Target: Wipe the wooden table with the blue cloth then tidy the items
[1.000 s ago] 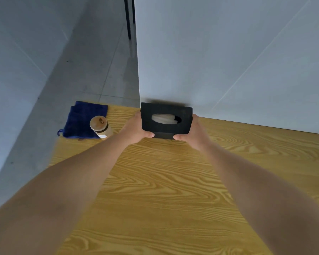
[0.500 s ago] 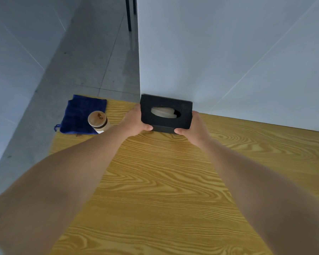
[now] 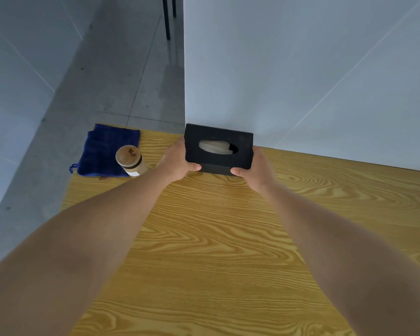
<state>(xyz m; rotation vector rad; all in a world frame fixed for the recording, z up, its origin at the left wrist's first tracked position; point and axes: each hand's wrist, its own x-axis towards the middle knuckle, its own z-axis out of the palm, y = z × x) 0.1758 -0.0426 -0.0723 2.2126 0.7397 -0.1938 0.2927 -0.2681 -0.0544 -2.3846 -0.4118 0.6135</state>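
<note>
A black tissue box [image 3: 243,143] with a white tissue showing in its oval slot sits at the far edge of the wooden table [image 3: 216,251], against the white wall. My left hand [image 3: 177,161] grips its left end and my right hand [image 3: 257,166] grips its right end. A folded blue cloth [image 3: 100,151] lies on the table's far left corner. A small jar with a wooden lid [image 3: 129,159] stands beside the cloth, partly over its right edge.
A white wall [image 3: 301,69] runs along the table's far edge on the right. Grey tiled floor [image 3: 121,69] lies beyond the left corner, with dark chair or table legs [image 3: 167,18] far off. The table's left edge drops off next to the cloth.
Both hands have pushed the tissue box a little farther away, up to the wall. The cloth and the jar have stayed in place.
</note>
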